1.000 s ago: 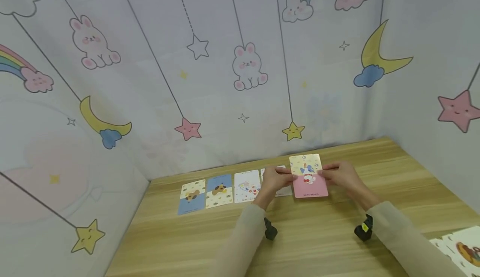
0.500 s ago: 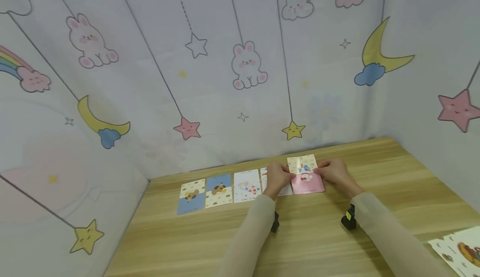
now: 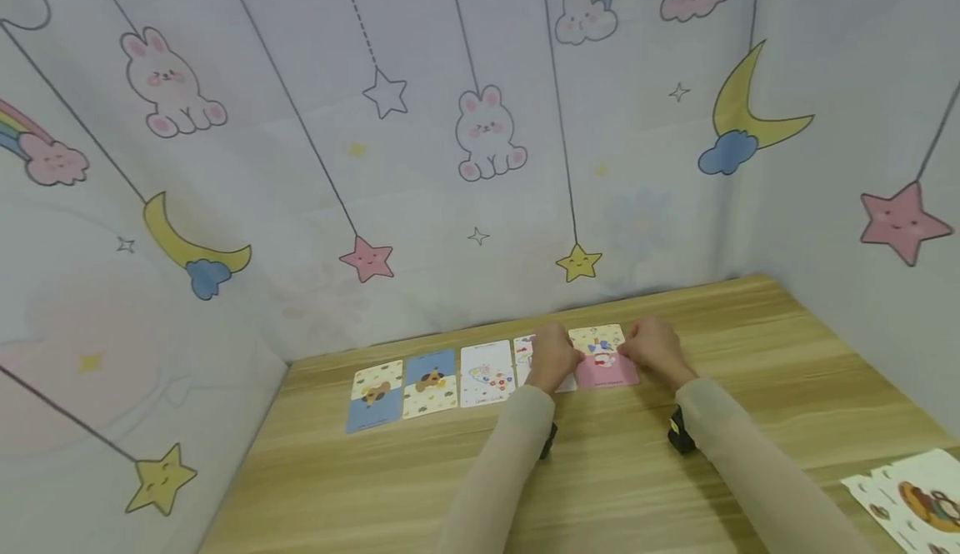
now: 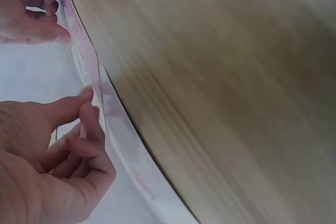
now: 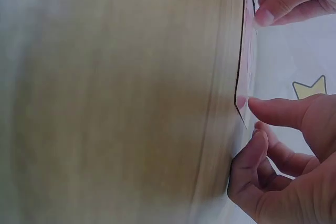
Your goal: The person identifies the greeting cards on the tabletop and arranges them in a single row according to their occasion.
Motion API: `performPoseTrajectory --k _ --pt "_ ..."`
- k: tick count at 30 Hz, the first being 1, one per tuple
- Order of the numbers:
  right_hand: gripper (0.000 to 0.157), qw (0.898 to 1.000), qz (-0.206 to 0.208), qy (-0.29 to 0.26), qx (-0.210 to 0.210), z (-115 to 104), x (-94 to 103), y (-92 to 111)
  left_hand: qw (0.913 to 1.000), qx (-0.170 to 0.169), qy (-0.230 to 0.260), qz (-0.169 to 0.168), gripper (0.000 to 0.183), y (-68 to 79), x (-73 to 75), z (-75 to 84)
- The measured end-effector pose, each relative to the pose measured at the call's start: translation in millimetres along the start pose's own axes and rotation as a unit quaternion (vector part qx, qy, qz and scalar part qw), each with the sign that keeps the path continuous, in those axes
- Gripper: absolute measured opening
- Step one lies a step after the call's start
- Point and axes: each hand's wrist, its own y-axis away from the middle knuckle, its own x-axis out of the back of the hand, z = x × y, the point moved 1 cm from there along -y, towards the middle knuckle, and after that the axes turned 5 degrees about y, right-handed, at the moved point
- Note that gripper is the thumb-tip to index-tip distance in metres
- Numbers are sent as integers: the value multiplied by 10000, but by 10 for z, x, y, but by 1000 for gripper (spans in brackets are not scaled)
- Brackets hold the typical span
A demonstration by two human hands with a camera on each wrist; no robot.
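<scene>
A card with a yellow top and pink bottom (image 3: 611, 375) lies at the right end of a row on the wooden table. My left hand (image 3: 553, 357) pinches its left edge with thumb and forefinger, over a white card (image 3: 523, 346) that it partly covers. At the right edge my right hand (image 3: 654, 349) holds the pink card between thumb and curled fingers. Seen edge-on in the right wrist view, the pink card (image 5: 245, 51) is low against the table, with the right thumb (image 5: 275, 111) at its corner.
Leftward in the row lie a white card with a drawing (image 3: 487, 387) and two blue-and-yellow dog cards (image 3: 431, 401). More cards (image 3: 911, 491) lie at the table's lower right. A patterned cloth wall (image 3: 420, 187) stands behind the table (image 3: 360, 487).
The pink-and-yellow card has come down and slightly left, from raised above the table to lying in line with the row. Both hands have moved with it.
</scene>
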Motion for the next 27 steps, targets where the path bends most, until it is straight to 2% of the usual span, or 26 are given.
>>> performPoseTrajectory --k 3,6,9,13,16,18,22,25,27 --pt "24 10000 -47 2 86 18 60 23 9986 -247 -477 16 38 34 -1 77" --pt "30 9995 -195 -8 249 24 185 81 9939 -494 -985 -61 14 99 -17 231" --pt "33 9981 -377 191 454 22 364 187 9915 -663 -1088 -262 21 193 -57 447" --pt "30 9942 -620 584 655 78 681 426 9912 -854 -785 -639 25 359 -172 753" --pt "34 9915 -703 799 748 222 921 640 9873 -1114 -555 -988 27 503 -292 963" --pt "33 9899 -680 931 827 368 1050 778 9825 -1330 -490 -1211 28 604 -370 1096" --pt "33 9878 -765 1050 859 688 1281 1061 9696 -1682 -709 -1632 30 813 -540 1348" --pt "42 9858 -981 1113 789 920 1442 1289 9574 -1784 -956 -2060 30 974 -700 1522" --pt "53 9835 -1012 1365 615 1070 1532 1445 9472 -1867 -1188 -2321 31 1074 -823 1625"
